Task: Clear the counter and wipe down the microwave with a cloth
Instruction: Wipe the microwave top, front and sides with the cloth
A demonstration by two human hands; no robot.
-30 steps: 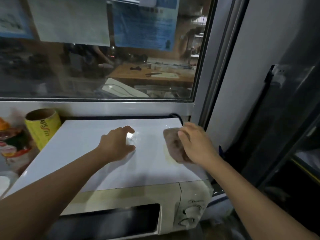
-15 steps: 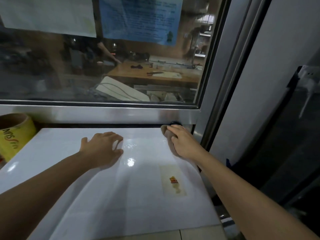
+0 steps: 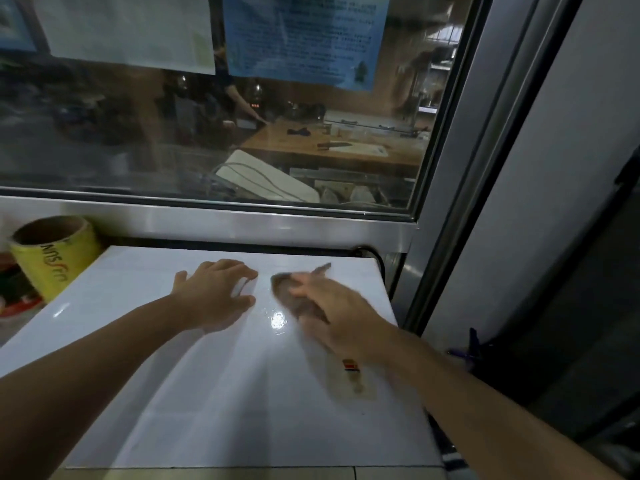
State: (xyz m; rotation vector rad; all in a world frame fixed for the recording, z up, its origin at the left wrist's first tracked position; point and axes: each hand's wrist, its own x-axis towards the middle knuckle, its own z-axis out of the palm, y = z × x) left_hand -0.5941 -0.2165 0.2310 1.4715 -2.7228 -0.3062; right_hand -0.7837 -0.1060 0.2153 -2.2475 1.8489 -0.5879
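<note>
Brown cloth under right hand, long axis toward window.

The white microwave top fills the lower view, below the window sill. The left hand lies flat on it, fingers spread. Just beside, the right hand, blurred, presses a brown cloth onto the microwave. A yellow roll stands left of the microwave.
</note>
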